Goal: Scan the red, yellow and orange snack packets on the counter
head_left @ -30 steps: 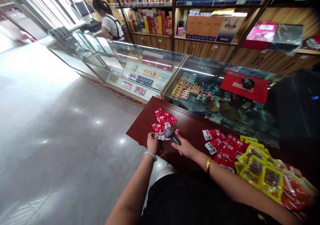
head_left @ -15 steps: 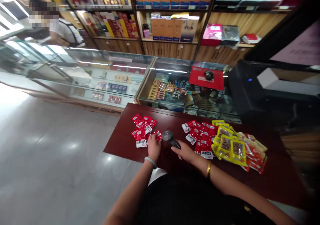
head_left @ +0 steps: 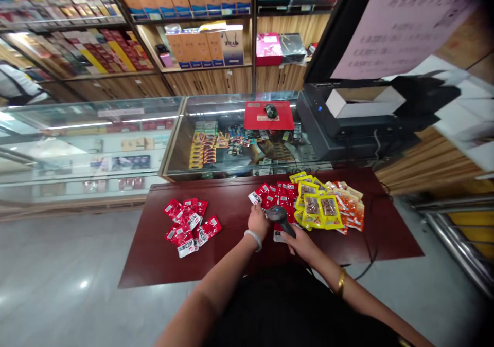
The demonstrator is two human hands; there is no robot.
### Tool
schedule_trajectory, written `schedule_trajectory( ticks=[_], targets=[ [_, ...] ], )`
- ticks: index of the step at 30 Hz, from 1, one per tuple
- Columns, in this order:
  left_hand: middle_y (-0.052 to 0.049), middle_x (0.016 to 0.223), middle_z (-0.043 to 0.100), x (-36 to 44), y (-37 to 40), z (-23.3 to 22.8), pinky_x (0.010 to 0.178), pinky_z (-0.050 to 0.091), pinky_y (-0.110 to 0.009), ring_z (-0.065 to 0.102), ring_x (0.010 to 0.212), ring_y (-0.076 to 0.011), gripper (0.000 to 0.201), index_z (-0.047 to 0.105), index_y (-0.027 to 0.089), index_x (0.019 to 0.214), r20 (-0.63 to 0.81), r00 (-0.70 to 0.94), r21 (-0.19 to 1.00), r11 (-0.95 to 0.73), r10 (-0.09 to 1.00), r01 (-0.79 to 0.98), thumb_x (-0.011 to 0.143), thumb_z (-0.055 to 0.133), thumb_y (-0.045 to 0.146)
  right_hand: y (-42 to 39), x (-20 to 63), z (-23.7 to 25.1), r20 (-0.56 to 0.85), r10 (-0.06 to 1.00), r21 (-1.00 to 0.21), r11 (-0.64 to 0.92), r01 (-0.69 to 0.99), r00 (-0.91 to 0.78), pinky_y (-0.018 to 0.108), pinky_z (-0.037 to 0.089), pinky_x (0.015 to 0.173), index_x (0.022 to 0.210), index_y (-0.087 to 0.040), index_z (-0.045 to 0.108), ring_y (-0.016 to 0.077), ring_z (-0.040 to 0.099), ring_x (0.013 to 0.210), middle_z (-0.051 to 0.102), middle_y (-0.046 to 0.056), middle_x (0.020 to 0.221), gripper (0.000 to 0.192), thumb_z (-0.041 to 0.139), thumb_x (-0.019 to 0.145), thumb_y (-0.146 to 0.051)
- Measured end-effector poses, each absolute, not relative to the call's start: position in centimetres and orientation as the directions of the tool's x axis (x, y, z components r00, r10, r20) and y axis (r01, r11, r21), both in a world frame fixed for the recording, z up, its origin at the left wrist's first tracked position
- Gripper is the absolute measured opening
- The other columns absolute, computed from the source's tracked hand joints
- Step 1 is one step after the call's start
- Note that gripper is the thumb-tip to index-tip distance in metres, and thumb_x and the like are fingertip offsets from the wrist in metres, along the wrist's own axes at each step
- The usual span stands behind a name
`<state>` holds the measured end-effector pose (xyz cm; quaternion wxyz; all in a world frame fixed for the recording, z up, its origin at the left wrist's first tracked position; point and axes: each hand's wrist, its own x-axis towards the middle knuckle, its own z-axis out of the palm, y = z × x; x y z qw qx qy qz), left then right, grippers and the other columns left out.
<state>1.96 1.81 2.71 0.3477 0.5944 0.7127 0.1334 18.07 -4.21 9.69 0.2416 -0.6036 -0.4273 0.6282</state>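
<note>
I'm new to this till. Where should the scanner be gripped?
By its dark handle, from below and behind, as the right hand does now. The scanner has a bulbous head tilted toward the red packets, so the handle leaves the head's face clear.

We look from head height, forward and down over the near table (head_left: 162,254), counter (head_left: 116,131) beyond it.

A dark red table (head_left: 231,254) stood before the glass counter. On its left lay a heap of red packets (head_left: 188,226); far right, red (head_left: 278,199), yellow (head_left: 317,209) and orange packets (head_left: 349,208) overlapped. A black cable (head_left: 366,254) ran along its right.
</note>
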Motion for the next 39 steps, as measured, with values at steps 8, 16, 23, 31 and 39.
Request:
schedule_trajectory(
  ticks=[8,16,23,31,39],
  targets=[
    [-0.020,0.126,0.055,3.2,2.0,2.2,0.091,0.044,-0.032,0.061,0.109,-0.0268,0.072,0.040,0.013,0.138,-0.408,-0.084,0.526,0.309,0.909,0.792,0.075,0.072,0.028,-4.8,19.9,8.6,-0.561,0.818,-0.825,-0.542,0.158,-0.127,0.022,0.031,0.038,0.100,-0.020,0.052,0.0094,0.040,0.034,0.045,-0.011,0.046,0.048,0.062,0.074,-0.060],
    [-0.010,0.094,0.072,-0.8,0.9,1.2,0.081,0.048,-0.030,0.067,0.087,-0.0211,0.017,0.069,0.016,0.086,-0.451,-0.043,0.752,0.405,0.892,0.521,0.084,0.061,0.031,-3.8,18.8,10.2,-0.553,0.814,-0.831,-0.523,0.191,-0.176,0.023,0.032,0.040,0.107,-0.019,0.054,0.0095,0.041,0.034,0.047,-0.011,0.048,0.053,0.061,0.075,-0.060],
    [-0.007,0.086,0.074,-5.5,-2.6,1.4,0.075,0.049,-0.028,0.067,0.078,-0.0191,0.017,0.069,0.015,0.087,-0.442,-0.186,0.795,0.479,0.878,0.372,0.082,0.063,0.031,-1.9,14.5,11.3,-0.512,0.798,-0.855,-0.439,0.276,-0.319,0.023,0.034,0.040,0.118,-0.016,0.051,0.0104,0.042,0.035,0.045,-0.013,0.046,0.059,0.060,0.076,-0.056],
    [-0.006,0.082,0.073,-10.9,-6.9,2.6,0.070,0.047,-0.026,0.066,0.075,-0.0186,0.020,0.068,0.016,0.084,-0.451,-0.369,0.794,0.554,0.813,0.249,0.083,0.062,0.035,-1.3,8.3,10.1,-0.505,0.671,-0.863,-0.378,0.335,-0.544,0.023,0.036,0.040,0.124,-0.017,0.049,0.0098,0.045,0.037,0.046,-0.011,0.052,0.056,0.059,0.081,-0.051],
    [-0.006,0.090,0.074,-17.6,-10.6,1.8,0.079,0.048,-0.028,0.068,0.085,-0.0197,0.027,0.068,0.018,0.093,-0.437,-0.609,0.776,0.619,0.662,0.117,0.085,0.059,0.043,-1.1,0.8,9.8,-0.463,0.554,-0.886,-0.261,0.384,-0.692,0.021,0.035,0.038,0.115,-0.015,0.054,0.0086,0.043,0.036,0.045,-0.011,0.053,0.047,0.059,0.080,-0.047]
  ],
)
